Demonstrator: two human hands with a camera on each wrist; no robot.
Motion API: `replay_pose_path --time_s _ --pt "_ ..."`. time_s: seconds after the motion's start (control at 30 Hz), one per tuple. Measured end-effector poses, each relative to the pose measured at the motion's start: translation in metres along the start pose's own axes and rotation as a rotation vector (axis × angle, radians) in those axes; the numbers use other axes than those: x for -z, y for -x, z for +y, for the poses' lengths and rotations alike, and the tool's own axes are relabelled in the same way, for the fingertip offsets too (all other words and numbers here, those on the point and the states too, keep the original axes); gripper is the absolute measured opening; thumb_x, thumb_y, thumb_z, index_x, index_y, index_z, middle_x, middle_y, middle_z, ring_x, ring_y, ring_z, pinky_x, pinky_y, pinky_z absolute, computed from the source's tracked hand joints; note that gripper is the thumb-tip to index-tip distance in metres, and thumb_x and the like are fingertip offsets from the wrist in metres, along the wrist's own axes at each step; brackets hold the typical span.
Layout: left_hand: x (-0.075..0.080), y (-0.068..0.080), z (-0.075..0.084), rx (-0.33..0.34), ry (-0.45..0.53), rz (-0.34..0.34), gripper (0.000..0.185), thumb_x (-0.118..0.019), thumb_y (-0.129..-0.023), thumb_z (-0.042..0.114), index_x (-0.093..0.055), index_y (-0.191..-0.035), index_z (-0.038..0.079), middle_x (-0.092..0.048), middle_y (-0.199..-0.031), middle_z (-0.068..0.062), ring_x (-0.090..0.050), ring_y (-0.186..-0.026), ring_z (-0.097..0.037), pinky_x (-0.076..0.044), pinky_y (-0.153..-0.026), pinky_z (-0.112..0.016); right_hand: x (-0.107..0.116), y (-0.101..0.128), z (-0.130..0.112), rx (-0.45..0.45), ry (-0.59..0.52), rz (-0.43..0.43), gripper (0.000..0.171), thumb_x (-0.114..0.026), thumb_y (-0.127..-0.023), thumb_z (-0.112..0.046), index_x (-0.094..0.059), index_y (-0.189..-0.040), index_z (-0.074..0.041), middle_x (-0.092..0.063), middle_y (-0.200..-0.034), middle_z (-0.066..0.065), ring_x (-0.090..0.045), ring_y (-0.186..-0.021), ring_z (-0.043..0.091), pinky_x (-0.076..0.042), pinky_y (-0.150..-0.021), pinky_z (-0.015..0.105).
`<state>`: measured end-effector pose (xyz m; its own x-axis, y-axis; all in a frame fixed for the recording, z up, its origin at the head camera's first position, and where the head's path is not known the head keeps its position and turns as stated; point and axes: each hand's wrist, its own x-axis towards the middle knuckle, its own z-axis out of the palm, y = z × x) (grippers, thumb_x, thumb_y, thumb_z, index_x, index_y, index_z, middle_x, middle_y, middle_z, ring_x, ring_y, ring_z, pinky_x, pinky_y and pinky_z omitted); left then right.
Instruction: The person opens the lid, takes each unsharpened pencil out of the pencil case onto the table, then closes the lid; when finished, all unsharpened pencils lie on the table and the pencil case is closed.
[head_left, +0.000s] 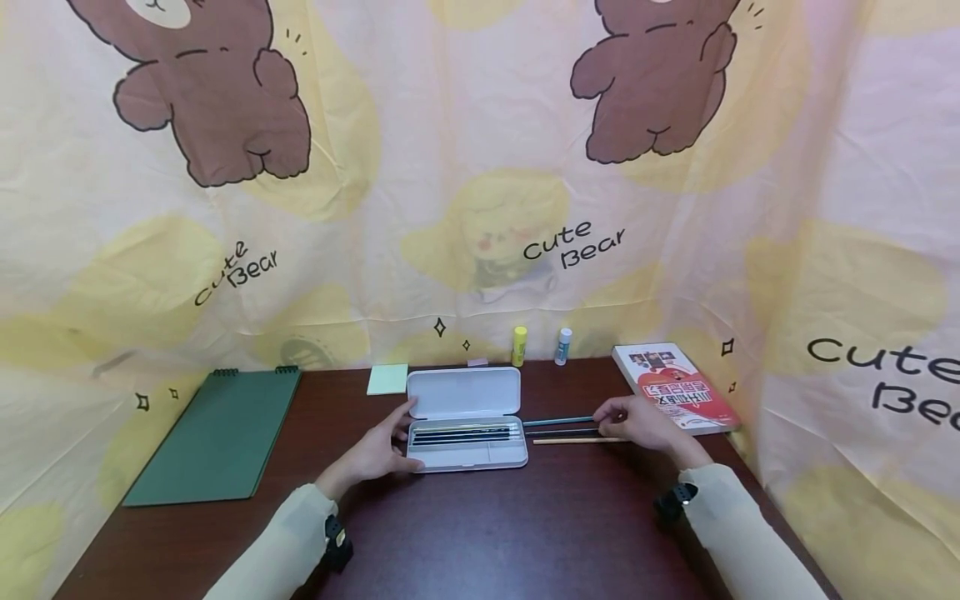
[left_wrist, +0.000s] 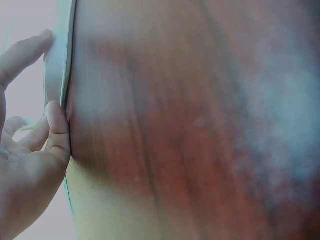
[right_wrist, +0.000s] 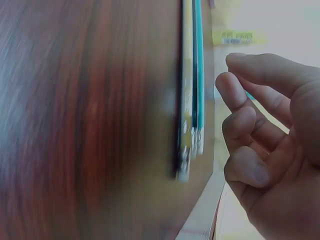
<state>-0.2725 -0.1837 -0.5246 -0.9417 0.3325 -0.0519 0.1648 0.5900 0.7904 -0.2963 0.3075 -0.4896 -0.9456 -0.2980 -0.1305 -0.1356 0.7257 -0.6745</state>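
An open pale pencil case [head_left: 463, 393] lies mid-table with its lid tipped back; several pencils [head_left: 461, 435] lie inside. My left hand [head_left: 375, 450] grips its left side, thumb at the front corner and fingers towards the hinge. To the right of the case, a teal pencil [head_left: 558, 422], a dark pencil [head_left: 558, 432] and a yellowish pencil [head_left: 573, 441] lie side by side on the table. Over their right ends hovers my right hand [right_wrist: 280, 135], fingers loosely bent; it appears to hold nothing, apart from the pencils.
Along the back stand a yellow glue stick [head_left: 519, 347] and a white-and-blue glue stick [head_left: 562, 347]. Pale green sticky notes [head_left: 387, 379] lie behind the case's left side. A green spiral pad [head_left: 217, 437] lies at left, a red-and-white book [head_left: 678, 387] at right. A printed curtain [head_left: 420, 208] surrounds the table.
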Motion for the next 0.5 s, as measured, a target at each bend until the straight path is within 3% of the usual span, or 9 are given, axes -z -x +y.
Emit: replay_pose_path --time_s 0.5 --pt "0.0 -0.001 -0.001 -0.008 -0.016 -0.003 0.116 -0.093 -0.068 0.027 -0.022 -0.16 0.027 -0.054 -0.14 -0.007 -0.053 -0.109 -0.021 -0.051 -0.076 -0.026 -0.034 -0.028 -0.048 0.096 0.037 -0.012 0.018 -0.072 -0.092 -0.022 -0.074 -0.109 -0.015 -0.071 -0.095 -0.005 -0.058 -0.09 0.017 -0.046 -0.082 0.033"
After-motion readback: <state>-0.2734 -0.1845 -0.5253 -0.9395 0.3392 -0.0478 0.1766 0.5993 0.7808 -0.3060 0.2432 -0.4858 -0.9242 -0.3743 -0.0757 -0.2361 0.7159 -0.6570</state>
